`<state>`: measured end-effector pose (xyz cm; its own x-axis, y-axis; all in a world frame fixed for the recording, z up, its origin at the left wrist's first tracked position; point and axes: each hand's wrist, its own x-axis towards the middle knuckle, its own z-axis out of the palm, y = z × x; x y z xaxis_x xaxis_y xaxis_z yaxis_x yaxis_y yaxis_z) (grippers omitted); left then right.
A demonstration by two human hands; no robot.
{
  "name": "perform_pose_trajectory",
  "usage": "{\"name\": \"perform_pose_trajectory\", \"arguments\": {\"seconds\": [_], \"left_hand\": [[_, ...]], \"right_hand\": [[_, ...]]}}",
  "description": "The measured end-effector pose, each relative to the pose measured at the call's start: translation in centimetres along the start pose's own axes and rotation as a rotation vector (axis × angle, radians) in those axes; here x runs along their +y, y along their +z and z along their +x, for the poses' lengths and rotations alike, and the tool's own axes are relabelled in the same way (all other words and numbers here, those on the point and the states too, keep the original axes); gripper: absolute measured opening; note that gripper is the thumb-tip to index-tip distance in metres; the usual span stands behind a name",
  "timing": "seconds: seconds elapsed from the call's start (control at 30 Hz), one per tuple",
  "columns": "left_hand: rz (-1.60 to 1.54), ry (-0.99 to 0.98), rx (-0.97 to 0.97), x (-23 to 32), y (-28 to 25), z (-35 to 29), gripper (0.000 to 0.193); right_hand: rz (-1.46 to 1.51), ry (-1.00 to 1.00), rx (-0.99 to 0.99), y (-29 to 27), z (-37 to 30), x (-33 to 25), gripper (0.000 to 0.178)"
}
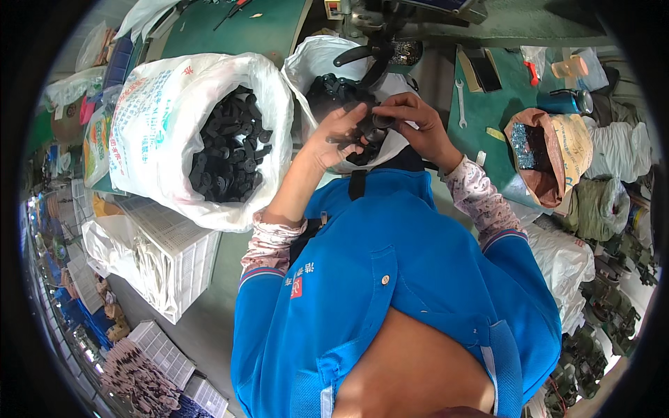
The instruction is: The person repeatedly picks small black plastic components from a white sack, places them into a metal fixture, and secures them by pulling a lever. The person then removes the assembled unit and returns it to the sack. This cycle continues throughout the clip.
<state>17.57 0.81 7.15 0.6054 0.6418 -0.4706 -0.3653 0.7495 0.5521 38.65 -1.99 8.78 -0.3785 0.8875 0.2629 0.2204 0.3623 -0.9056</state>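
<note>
Both my hands work over an open white bag [298,66] with dark pieces [333,89] inside. My left hand [326,141], palm turned up, has its fingers curled around small black plastic parts [364,129]. At its right, my right hand [420,124] pinches a small round black part [382,120] between thumb and fingertips. The two hands nearly meet, and the exact shape of the parts is hard to make out. To the left, a large white woven sack [157,118] lies open, filled with black parts [233,150] that have rounded ends.
Just beyond my hands juts a black machine arm [376,61]. On the green right-hand table [481,157] lie a wrench [460,104] and a brown paper sack [568,143] with small dark pieces. A blue bottle [557,102] rests behind it. White crates [185,244] stand at lower left.
</note>
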Motion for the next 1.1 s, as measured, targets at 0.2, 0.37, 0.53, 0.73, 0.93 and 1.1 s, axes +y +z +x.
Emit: {"name": "perform_pose_trajectory", "arguments": {"seconds": [0.2,0.37,0.53,0.73,0.93,1.1], "left_hand": [[-0.106,-0.021,-0.022,-0.3,-1.5,0.2,0.044],[-0.103,-0.046,0.047,-0.4,-0.4,-0.3,0.042],[-0.114,-0.105,-0.034,-1.4,0.1,-0.4,0.043],[0.004,-0.052,-0.069,-0.4,0.4,-1.4,0.037],[-0.063,0.235,0.049,-0.6,0.3,-2.0,0.038],[-0.140,0.296,-0.006,-0.5,-0.2,-1.3,0.036]], "right_hand": [[0.221,-0.072,0.330,0.1,-0.1,-3.1,0.022],[-0.191,-0.180,0.094,0.2,-2.0,-5.1,0.043],[-0.506,-0.277,-0.136,1.7,-1.4,-5.0,0.057],[-0.100,0.095,0.301,0.4,1.3,-4.3,0.037],[0.198,0.092,0.337,-1.9,5.6,-3.2,0.027],[0.293,0.357,0.127,-3.6,8.2,-3.4,0.024]]}}
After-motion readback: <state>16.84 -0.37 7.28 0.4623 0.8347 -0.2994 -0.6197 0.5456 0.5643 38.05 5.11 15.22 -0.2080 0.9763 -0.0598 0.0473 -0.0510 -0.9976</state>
